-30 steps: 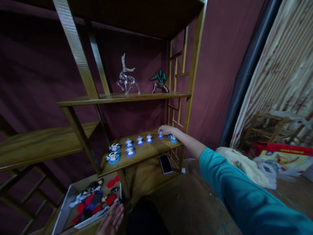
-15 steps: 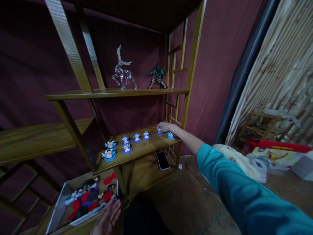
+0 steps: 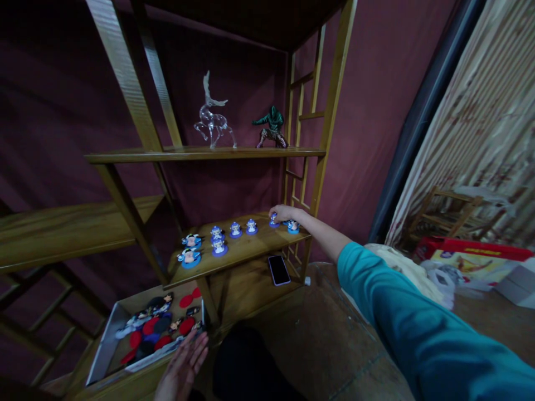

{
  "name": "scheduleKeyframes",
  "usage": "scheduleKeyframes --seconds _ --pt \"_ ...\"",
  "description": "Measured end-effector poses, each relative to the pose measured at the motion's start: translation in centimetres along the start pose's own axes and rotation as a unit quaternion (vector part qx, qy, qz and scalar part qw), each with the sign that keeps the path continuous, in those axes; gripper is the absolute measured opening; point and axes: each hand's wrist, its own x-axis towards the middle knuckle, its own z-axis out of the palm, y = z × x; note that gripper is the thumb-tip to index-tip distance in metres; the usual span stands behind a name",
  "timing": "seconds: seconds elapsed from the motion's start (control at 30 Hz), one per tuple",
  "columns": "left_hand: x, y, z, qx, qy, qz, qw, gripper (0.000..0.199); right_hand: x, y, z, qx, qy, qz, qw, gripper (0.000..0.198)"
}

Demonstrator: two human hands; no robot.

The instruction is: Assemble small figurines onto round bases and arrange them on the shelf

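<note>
My right hand (image 3: 284,212) reaches to the right end of the wooden shelf (image 3: 246,248), its fingers closed around a small purple-and-white figurine (image 3: 273,219) whose base is at the shelf surface. Just beside it, partly behind my wrist, stands a blue-based figurine (image 3: 293,226). Several more purple figurines (image 3: 235,229) stand toward the middle, and two blue-based ones (image 3: 189,257) are at the left end. My left hand (image 3: 186,362) is open, palm up with nothing in it, by the near edge of a white box (image 3: 100,348) holding figurines and red and black discs.
On the shelf above stand a clear deer statuette (image 3: 213,122) and a green hooded figure (image 3: 271,125). A phone (image 3: 278,270) lies on the low board beneath. Wooden posts (image 3: 125,217) divide the unit. Bags (image 3: 401,267) and a red carton (image 3: 476,259) sit on the floor at right.
The view has shifted slightly. My right hand stays at the purple figurine at the shelf's right end, and my left hand remains open by the box.
</note>
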Motion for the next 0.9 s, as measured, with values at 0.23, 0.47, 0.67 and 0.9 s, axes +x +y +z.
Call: scheduleKeyframes --seconds 0.23,0.47,0.67,0.9 --pt "-0.1 0.0 -0.1 0.004 -0.001 0.006 1.0 0.057 -2.0 0.5 -2.4 0.031 0.042 -0.02 0.998 0.046" --pt "-0.2 0.0 -0.2 0.006 -0.004 0.009 1.0 0.057 -5.9 2.8 -2.4 0.025 0.016 0.003 1.0 0.031" --pt "-0.1 -0.3 -0.4 0.0 -0.007 0.007 1.0 0.059 -7.0 3.1 -0.5 -0.013 -0.027 0.02 0.999 0.039" --pt "-0.5 -0.2 -0.4 -0.005 -0.01 0.019 1.0 0.057 -6.9 2.9 -0.4 -0.054 -0.022 0.023 0.998 0.04"
